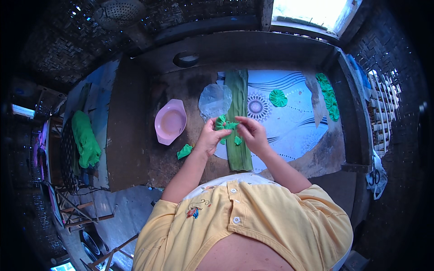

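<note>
Head view showed both hands meeting over a long green leaf (238,113) that lay lengthwise on a patterned round tray (294,131), and that leaf serves as the landmark. The left hand (210,137) and the right hand (251,134) hovered just above the leaf's middle, each with fingers pressed together, pinching a small piece of green dough (227,125) between them. The dough sat directly over the leaf, half hidden by the fingertips, so its full shape could not be told.

Left of the leaf, touching its upper part, lay a clear plastic sheet (214,100). Farther left stood a pink bowl (170,121), and below it, near the left forearm, a loose green lump (184,151) rested on the dark table (135,126). A small green scrap (238,140) lay on the leaf itself, just under the hands. Right of the leaf, on the tray, sat one round ridged green piece (278,97); well beyond it, along the tray's far right side, ran a row of similar green pieces (329,97). Far to the left of the leaf, off the table, a green cloth (85,140) was draped. The forearms crossed the leaf's lower end and covered part of the tray.
</note>
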Tool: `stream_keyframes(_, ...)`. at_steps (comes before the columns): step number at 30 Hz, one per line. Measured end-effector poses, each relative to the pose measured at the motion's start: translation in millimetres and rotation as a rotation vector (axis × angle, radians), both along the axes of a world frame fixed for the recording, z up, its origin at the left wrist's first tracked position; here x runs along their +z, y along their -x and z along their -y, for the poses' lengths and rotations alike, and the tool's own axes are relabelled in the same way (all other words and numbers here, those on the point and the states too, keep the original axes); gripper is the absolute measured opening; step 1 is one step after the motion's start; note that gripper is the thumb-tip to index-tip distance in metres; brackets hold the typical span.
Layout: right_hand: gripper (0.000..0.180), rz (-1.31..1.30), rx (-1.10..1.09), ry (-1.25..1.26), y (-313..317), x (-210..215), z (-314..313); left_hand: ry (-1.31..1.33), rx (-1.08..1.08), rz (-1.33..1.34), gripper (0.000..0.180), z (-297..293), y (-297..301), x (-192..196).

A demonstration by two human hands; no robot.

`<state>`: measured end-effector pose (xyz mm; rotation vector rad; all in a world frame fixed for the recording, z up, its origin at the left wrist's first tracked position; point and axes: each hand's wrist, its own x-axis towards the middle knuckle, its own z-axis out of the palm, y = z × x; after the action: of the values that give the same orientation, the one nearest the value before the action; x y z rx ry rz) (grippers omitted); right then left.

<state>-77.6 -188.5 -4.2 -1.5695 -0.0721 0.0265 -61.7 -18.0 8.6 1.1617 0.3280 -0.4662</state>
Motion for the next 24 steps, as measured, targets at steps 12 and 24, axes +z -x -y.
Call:
stream_keyframes(12,0.03,-0.361,0.009,-0.182,6.0,-21.9,-14.1,0.28,0.175,-0.096,0.034,-5.1,-5.0,-8.0)
stream_keyframes(24,0.015,-0.693,-0.057,-0.77,-3.5,-3.0,-20.7,0.281,0.242,-0.113,0.028,-4.0,0.8,-7.8)
